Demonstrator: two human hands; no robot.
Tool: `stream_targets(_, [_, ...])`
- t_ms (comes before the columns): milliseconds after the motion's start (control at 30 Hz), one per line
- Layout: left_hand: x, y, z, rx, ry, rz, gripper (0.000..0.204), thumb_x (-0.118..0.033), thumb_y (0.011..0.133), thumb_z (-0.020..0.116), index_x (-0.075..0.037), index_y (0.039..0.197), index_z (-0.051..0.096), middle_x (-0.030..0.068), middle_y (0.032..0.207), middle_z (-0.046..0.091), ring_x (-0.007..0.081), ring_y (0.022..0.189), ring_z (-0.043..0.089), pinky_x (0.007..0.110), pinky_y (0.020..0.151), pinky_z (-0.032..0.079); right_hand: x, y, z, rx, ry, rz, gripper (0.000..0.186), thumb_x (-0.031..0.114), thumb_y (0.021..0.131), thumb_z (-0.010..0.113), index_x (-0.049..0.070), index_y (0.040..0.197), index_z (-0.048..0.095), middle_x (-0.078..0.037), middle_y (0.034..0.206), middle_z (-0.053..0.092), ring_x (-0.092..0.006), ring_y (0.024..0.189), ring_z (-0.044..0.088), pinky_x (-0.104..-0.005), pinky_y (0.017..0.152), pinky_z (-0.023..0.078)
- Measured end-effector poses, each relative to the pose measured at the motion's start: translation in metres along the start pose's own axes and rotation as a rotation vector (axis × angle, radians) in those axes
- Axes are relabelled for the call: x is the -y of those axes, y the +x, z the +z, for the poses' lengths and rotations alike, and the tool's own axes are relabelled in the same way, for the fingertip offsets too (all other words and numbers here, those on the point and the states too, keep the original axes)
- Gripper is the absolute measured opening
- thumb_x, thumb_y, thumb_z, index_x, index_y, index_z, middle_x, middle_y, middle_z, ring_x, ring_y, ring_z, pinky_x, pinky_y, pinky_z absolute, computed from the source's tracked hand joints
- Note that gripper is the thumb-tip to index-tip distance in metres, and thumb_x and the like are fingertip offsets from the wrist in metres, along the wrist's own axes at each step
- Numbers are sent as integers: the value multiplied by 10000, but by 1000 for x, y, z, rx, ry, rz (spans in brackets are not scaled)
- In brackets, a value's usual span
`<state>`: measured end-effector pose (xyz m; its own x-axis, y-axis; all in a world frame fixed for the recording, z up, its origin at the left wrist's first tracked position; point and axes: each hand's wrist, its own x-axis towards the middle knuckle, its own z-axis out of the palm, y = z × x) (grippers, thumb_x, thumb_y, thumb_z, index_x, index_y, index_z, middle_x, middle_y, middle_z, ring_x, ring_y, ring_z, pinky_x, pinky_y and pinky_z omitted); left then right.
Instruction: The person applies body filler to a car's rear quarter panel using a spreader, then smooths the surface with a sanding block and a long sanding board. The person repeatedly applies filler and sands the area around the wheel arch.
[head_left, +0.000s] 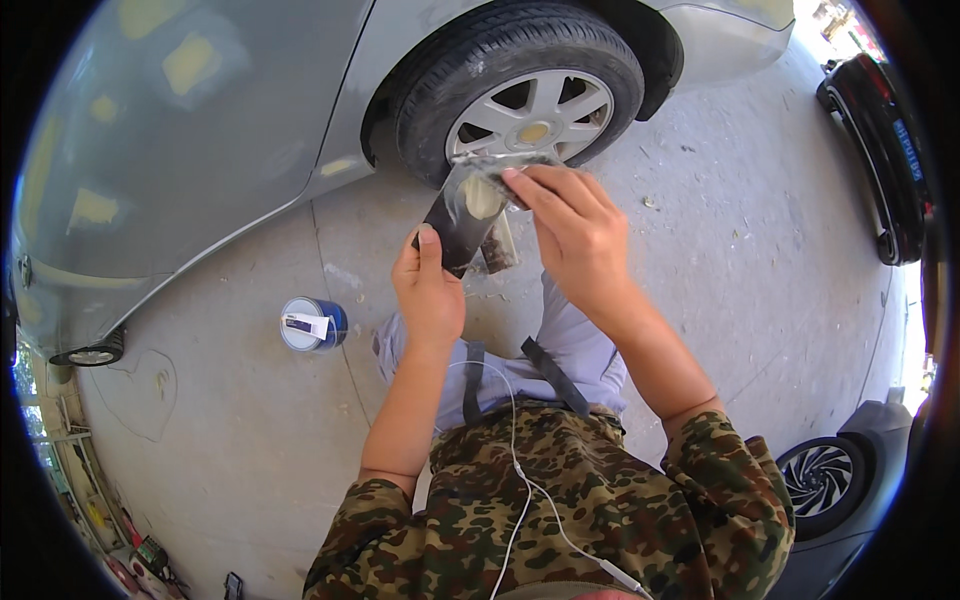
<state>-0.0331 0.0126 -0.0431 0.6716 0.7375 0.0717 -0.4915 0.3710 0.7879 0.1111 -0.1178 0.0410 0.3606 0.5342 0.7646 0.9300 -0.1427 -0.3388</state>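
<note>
My left hand (pixel 432 295) is closed on the lower left edge of a dark flat putty board (pixel 458 232), thumb on top. A pale yellowish dollop of putty (pixel 482 198) lies on the board's upper part. My right hand (pixel 580 228) is closed in a pinch on a thin, putty-smeared spreader (pixel 505 160) at the board's top edge; its exact outline is partly hidden by my fingers. Just below the board shows a smeared brown-and-grey piece (pixel 500 246), partly covered, and I cannot tell what it rests on.
A grey car door (pixel 230 130) with yellowish filler patches fills the upper left, beside a wheel (pixel 535 110). A blue-and-white can (pixel 325 322) with a tube (pixel 304 325) on its lid stands on the concrete floor. Other cars are at right; a white cable (pixel 515 430) hangs over my shirt.
</note>
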Motion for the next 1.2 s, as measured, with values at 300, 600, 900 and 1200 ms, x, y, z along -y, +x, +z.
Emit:
stream_targets(300, [-16, 9, 50, -131, 457, 195, 450, -294, 1184, 589, 63, 1445, 674, 1, 1063, 721, 43, 897, 567, 206, 794, 446, 10, -27, 18, 66, 480, 328, 381, -107, 966, 675, 8, 1316, 774, -167, 1216, 782, -262, 1008, 769, -335, 864, 598])
stream_targets(600, [-66, 24, 27, 127, -183, 286, 388, -242, 1202, 518, 55, 1439, 597, 147, 1433, 702, 221, 1306, 690, 400, 1149, 541, -9, -31, 27, -218, 1503, 1028, 261, 72, 1130, 589, 8, 1347, 719, -91, 1302, 771, -186, 1130, 751, -384, 979, 622])
stream_targets(900, [0, -16, -17, 100, -387, -136, 388, -259, 1196, 529, 20, 1458, 589, 136, 1456, 710, 236, 1330, 702, 407, 1164, 559, 4, 1, -1, -117, 1418, 901, 299, 46, 1118, 593, -9, 1387, 713, -84, 1295, 767, -176, 1109, 743, -420, 970, 622])
stream_targets(1200, [11, -12, -24, -15, -398, -158, 385, -261, 1192, 542, 12, 1456, 603, 124, 1484, 691, 224, 1354, 680, 404, 1180, 542, -34, -35, -2, 403, 491, 498, 230, 37, 1023, 679, -28, 1229, 760, -125, 877, 681, -189, 783, 580, -341, 722, 491])
